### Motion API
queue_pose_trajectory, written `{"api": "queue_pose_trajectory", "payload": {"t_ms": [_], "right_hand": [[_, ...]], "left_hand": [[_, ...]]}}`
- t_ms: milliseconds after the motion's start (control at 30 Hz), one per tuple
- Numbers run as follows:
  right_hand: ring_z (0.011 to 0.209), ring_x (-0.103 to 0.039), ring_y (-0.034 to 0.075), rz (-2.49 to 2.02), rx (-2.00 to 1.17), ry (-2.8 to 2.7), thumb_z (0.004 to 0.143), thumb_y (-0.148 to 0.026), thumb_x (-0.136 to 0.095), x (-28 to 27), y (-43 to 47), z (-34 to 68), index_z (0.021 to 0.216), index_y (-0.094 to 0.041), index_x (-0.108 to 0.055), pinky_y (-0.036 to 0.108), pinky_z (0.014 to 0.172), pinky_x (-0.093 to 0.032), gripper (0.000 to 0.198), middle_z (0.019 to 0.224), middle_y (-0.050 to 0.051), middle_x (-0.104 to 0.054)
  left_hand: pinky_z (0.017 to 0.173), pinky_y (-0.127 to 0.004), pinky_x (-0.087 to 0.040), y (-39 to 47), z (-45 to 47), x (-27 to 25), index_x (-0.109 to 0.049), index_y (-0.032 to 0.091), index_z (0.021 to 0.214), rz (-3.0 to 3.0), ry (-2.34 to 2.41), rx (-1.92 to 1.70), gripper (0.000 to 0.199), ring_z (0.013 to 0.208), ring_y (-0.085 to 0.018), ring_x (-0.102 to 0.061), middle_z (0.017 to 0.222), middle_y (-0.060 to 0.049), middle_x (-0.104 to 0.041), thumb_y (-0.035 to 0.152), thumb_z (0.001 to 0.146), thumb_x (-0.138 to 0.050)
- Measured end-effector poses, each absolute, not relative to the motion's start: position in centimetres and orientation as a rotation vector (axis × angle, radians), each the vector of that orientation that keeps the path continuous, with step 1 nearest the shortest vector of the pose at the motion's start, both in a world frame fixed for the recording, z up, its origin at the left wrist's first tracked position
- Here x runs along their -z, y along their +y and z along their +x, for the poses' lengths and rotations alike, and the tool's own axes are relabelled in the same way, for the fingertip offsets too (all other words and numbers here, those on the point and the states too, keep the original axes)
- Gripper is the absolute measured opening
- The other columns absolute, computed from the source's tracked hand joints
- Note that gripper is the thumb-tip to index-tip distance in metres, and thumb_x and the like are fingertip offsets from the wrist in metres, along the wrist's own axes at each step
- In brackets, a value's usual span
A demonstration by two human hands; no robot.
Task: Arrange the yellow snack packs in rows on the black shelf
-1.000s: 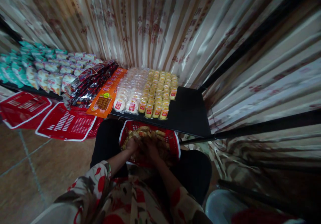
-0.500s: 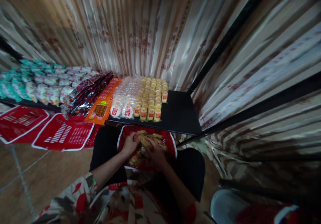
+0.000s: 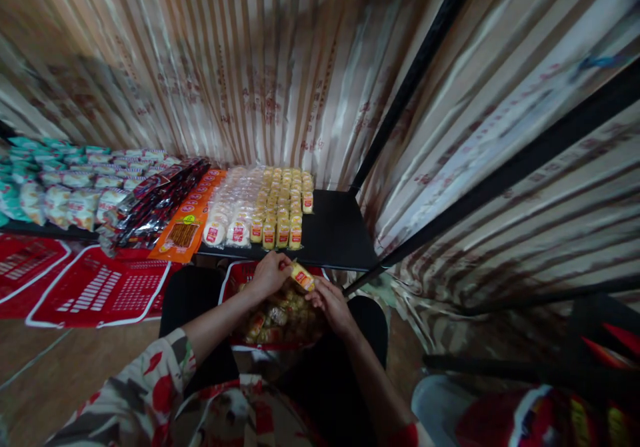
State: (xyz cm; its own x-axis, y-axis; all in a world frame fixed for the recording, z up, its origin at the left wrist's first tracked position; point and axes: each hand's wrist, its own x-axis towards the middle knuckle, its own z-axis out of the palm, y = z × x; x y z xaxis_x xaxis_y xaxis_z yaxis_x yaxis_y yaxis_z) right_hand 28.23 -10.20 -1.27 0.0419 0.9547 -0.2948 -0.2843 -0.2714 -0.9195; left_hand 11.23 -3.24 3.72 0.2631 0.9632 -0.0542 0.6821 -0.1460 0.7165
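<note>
Between my two hands is a small yellow wrapped snack pack [image 3: 303, 277] with a red and white label. My left hand [image 3: 271, 273] pinches its upper left end, and my right hand [image 3: 331, 305] grips its lower right end. Both hands are above a red basket [image 3: 227, 287] with a white rim, which sits between my knees. Inside the basket lie many loose wrapped yellow snacks [image 3: 280, 317]. Just beyond, on a black shelf [image 3: 335, 230], similar yellow packs [image 3: 283, 230] stand in rows beside round white wrapped packs [image 3: 227, 227].
Further left on the shelf are an orange snack bag [image 3: 185, 230], a pile of dark red packets [image 3: 150, 210], and white and teal packets [image 3: 83, 200]. Red baskets [image 3: 105, 287] stand below at left. Black frame poles [image 3: 415, 80] and a striped curtain [image 3: 270, 67] enclose the back and right.
My hands have risen out of the basket with one yellow snack pack held between them. The camera view has shifted slightly right, so the shelf appears further left.
</note>
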Motion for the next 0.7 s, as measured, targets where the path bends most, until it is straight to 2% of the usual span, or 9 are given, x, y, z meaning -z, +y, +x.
{"api": "queue_pose_trajectory", "payload": {"t_ms": [67, 167, 267, 333, 433, 600, 700], "right_hand": [[0.047, -0.054, 0.008, -1.245, -1.456, -0.736, 0.069, -0.053, -0.066, 1.3, -10.1, 28.6, 0.091, -0.014, -0.062, 0.017, 0.041, -0.034, 0.045, 0.059, 0.002, -0.065], [0.043, -0.05, 0.007, -1.25, -1.392, -0.69, 0.068, -0.054, -0.066, 1.1, -9.7, 29.2, 0.083, -0.015, -0.06, 0.016, 0.039, -0.033, 0.042, 0.056, 0.0, -0.063], [0.047, -0.052, 0.009, -1.231, -1.31, -0.66, 0.066, -0.052, -0.069, 0.6, -9.1, 29.8, 0.084, -0.017, -0.061, 0.018, 0.041, -0.037, 0.041, 0.058, -0.001, -0.062], [0.053, -0.056, 0.009, -1.214, -1.263, -0.652, 0.063, -0.047, -0.073, 0.2, -8.6, 30.0, 0.091, -0.018, -0.061, 0.019, 0.045, -0.04, 0.042, 0.064, -0.001, -0.064], [0.06, -0.059, 0.01, -1.179, -1.224, -0.644, 0.06, -0.039, -0.077, -0.1, -7.6, 30.0, 0.101, -0.02, -0.059, 0.02, 0.052, -0.044, 0.049, 0.074, -0.001, -0.066], [0.068, -0.063, 0.015, -1.166, -1.189, -0.625, 0.06, -0.037, -0.075, -0.5, -6.1, 29.4, 0.098, -0.021, -0.057, 0.026, 0.06, -0.05, 0.045, 0.084, 0.002, -0.068], [0.072, -0.064, 0.016, -1.187, -1.137, -0.632, 0.062, -0.038, -0.072, -0.8, -5.0, 29.8, 0.099, -0.021, -0.056, 0.029, 0.066, -0.051, 0.043, 0.082, 0.001, -0.068]], "left_hand": [[0.065, -0.021, -0.042, -3.2, 11.9, -3.8, -0.062, 0.016, 0.076, 1.799, 1.469, -0.577, 0.007, 0.07, -0.011, -0.054, 0.074, 0.0, -0.06, 0.021, 0.074, -0.057], [0.053, -0.018, -0.041, -3.7, 12.8, -3.2, -0.057, 0.015, 0.077, 1.398, 1.387, -0.591, 0.004, 0.055, -0.008, -0.054, 0.063, 0.002, -0.06, 0.018, 0.076, -0.056], [0.048, -0.016, -0.042, -4.5, 13.7, -2.6, -0.051, 0.015, 0.074, 1.012, 1.301, -0.66, 0.009, 0.05, -0.007, -0.056, 0.055, 0.004, -0.059, 0.013, 0.076, -0.059], [0.053, -0.016, -0.046, -5.2, 14.4, -2.5, -0.049, 0.015, 0.072, 0.812, 1.242, -0.739, 0.013, 0.052, -0.007, -0.059, 0.055, 0.003, -0.06, 0.009, 0.075, -0.061], [0.067, -0.021, -0.053, -5.9, 15.6, -2.7, -0.05, 0.013, 0.071, 0.545, 1.141, -0.87, 0.014, 0.059, -0.008, -0.064, 0.064, 0.0, -0.063, 0.005, 0.077, -0.059], [0.086, -0.028, -0.052, -5.9, 18.0, -3.2, -0.048, 0.014, 0.072, 0.332, 1.035, -1.042, 0.017, 0.066, -0.008, -0.065, 0.068, 0.001, -0.061, 0.0, 0.08, -0.053], [0.088, -0.028, -0.052, -5.2, 19.3, -3.4, -0.047, 0.015, 0.071, 0.313, 1.013, -1.048, 0.017, 0.065, -0.007, -0.064, 0.067, 0.002, -0.059, 0.001, 0.081, -0.052]]}}
